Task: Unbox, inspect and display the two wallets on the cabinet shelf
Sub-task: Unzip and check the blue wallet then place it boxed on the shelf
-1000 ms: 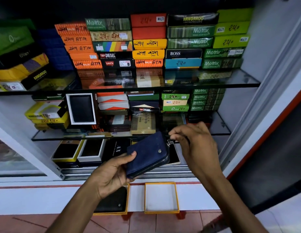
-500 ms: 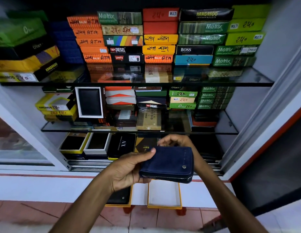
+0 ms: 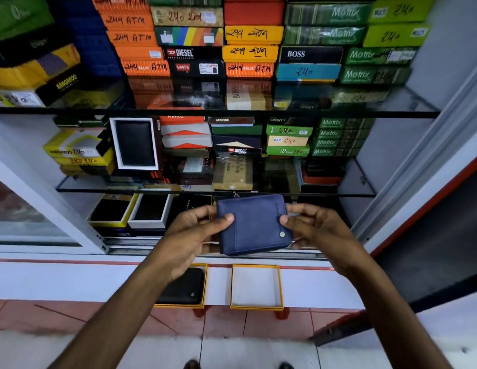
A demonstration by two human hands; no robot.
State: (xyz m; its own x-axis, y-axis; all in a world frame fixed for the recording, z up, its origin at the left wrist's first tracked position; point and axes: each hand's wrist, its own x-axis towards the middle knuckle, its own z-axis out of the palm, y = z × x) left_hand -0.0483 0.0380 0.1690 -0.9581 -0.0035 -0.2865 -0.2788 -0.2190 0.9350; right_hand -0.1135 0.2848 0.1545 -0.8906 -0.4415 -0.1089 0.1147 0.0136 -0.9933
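Blue wallet [image 3: 254, 225] closed, round metal snap, gripped by both hands.

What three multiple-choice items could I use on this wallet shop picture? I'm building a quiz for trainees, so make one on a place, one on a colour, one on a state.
1. Where is the black wallet?
A. In the left yellow-rimmed box on the ledge
B. On the top glass shelf
C. In the right hand

2. What colour is the wallet held in both hands?
A. Red
B. Blue
C. Green

3. What state is the right yellow-rimmed box in?
A. Lidded
B. Holding a wallet
C. Open and empty

Answers:
1. A: it lies inside the left yellow-rimmed box, partly behind the left forearm.
2. B: the blue wallet sits closed between the left hand and the right hand, each with a thumb on its face.
3. C: only its bare white floor shows.
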